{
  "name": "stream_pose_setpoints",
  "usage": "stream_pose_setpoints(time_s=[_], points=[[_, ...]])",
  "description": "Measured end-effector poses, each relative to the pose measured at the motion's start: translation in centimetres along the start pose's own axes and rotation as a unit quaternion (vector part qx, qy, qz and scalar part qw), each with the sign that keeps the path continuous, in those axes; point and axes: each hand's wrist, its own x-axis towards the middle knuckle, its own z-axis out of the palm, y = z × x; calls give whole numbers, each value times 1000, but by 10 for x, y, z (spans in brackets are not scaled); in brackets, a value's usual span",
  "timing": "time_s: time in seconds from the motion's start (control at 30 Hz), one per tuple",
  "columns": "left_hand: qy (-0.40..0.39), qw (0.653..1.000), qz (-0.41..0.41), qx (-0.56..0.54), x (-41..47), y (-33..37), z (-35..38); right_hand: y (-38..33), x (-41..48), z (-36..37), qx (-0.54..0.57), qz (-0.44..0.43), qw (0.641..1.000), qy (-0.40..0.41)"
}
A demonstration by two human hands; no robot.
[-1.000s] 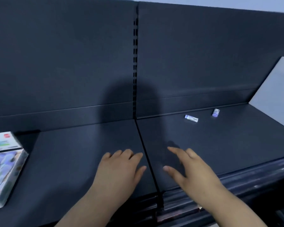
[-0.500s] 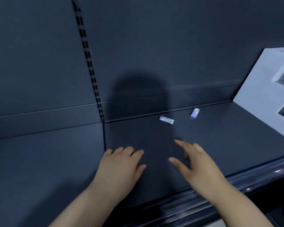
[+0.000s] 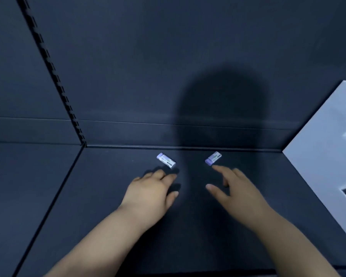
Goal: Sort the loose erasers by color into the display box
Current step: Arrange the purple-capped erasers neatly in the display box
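Observation:
Two small purple erasers in white sleeves lie near the back of a dark shelf (image 3: pixel 112 206). The left eraser (image 3: pixel 166 160) is just beyond the fingertips of my left hand (image 3: pixel 152 190), which is stretched flat over the shelf and holds nothing. The right eraser (image 3: pixel 213 158) lies a finger's width past the index fingertip of my right hand (image 3: pixel 236 188), whose fingers are spread and empty. The display box is out of view.
The shelf's dark back panel (image 3: pixel 168 66) rises right behind the erasers, with a slotted upright (image 3: pixel 54 76) at the left. A white side panel (image 3: pixel 326 156) closes off the shelf at the right. My head's shadow falls across the back panel.
Both hands have reached forward toward the erasers, and the view has swung right and closer. The display box seen at the left a second ago has left the view.

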Motion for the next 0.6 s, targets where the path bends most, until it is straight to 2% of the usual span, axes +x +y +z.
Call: stream_pose_setpoints(time_s=[0.17,0.33,0.47,0.6], points=[[-16,995,-93,-9,30,7,19,36,39,-1,-8,-2,1000,-29],[-24,977,-209,-12,54,-3,38,67,74,12,-30,41,997,-66],[-14,974,-213,-70,67,-10,43,74,100,17,-48,26,998,-44],[34,970,-202,-129,65,-19,47,73,117,18,-71,4,996,-59]])
